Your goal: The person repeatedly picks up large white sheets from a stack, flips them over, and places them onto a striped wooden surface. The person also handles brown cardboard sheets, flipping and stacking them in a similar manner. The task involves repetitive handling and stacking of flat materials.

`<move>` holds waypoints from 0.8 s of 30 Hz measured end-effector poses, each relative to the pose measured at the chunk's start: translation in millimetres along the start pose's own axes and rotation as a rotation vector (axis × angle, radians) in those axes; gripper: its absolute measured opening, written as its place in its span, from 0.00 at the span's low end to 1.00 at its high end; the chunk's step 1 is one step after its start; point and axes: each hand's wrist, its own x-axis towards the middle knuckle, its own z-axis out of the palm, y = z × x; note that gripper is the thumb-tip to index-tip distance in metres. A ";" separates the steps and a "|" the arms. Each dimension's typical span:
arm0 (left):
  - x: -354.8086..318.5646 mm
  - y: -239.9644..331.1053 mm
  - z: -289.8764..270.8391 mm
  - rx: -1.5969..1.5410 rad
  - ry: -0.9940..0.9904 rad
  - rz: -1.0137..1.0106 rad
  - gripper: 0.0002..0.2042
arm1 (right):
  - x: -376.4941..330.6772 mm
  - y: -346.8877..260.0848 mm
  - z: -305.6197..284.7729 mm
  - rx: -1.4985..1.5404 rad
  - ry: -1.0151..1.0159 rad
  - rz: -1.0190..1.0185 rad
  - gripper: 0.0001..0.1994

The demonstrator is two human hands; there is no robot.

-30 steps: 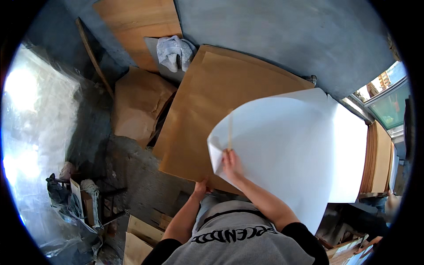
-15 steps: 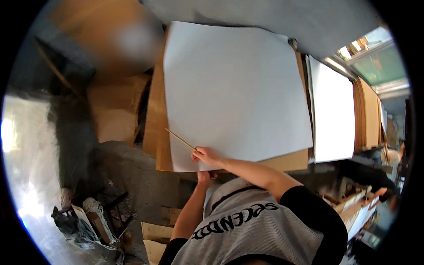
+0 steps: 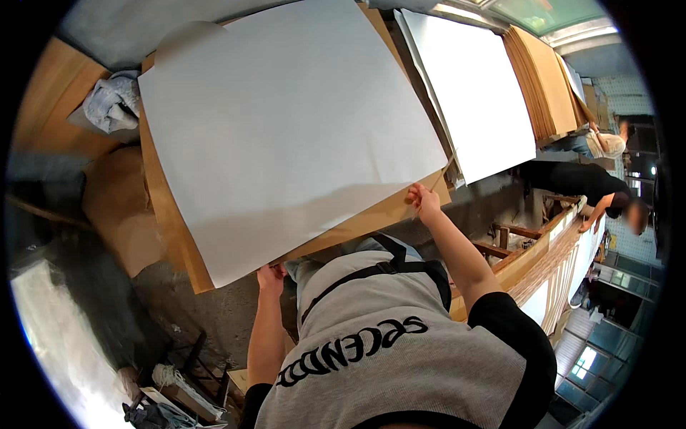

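A large white sheet (image 3: 286,129) lies on a brown board stack (image 3: 371,216) in front of me. My right hand (image 3: 424,201) is closed around a thin wooden stick (image 3: 446,170). It is over the stack's near right corner, and the stick points away to the upper right. My left hand (image 3: 271,277) is at the near edge of the stack, close to the sheet's near left corner. Its fingers are curled in at the edge, and what they grip there is hidden.
To the right stand a second white-topped stack (image 3: 471,93) and a stack of brown boards (image 3: 539,82). A person in black (image 3: 582,182) bends over a long wooden bench (image 3: 536,247). A crumpled cloth (image 3: 113,100) lies at the far left.
My right hand has swung from the sheet's near left corner to its near right, carrying the stick, which now points right. My left hand stays at the near edge. The view has turned.
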 end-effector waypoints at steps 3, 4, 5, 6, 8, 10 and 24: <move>2.4 -3.7 -3.5 -0.019 0.035 -0.019 0.15 | 21.7 -9.9 -13.8 0.190 0.106 -0.006 0.13; -3.6 -0.4 2.3 -0.071 0.109 -0.044 0.14 | 22.8 -16.5 -10.2 0.189 0.151 -0.003 0.13; -4.3 -2.0 2.8 -0.092 0.114 -0.031 0.13 | 23.0 -24.1 -6.3 0.185 0.194 0.000 0.13; -5.6 -2.6 1.5 -0.118 0.122 -0.014 0.13 | 21.3 -33.5 -0.8 0.218 0.214 0.024 0.09; -8.1 -4.8 -0.4 -0.163 0.110 0.011 0.12 | 41.5 -39.6 -4.8 0.203 0.302 0.124 0.07; -13.0 -5.0 -10.3 -0.215 0.088 0.041 0.12 | 58.5 -41.8 -0.5 0.161 0.351 0.175 0.08; -28.6 32.5 -49.2 -0.253 0.271 0.203 0.11 | 39.5 -43.5 -41.2 -0.051 -0.025 -0.052 0.08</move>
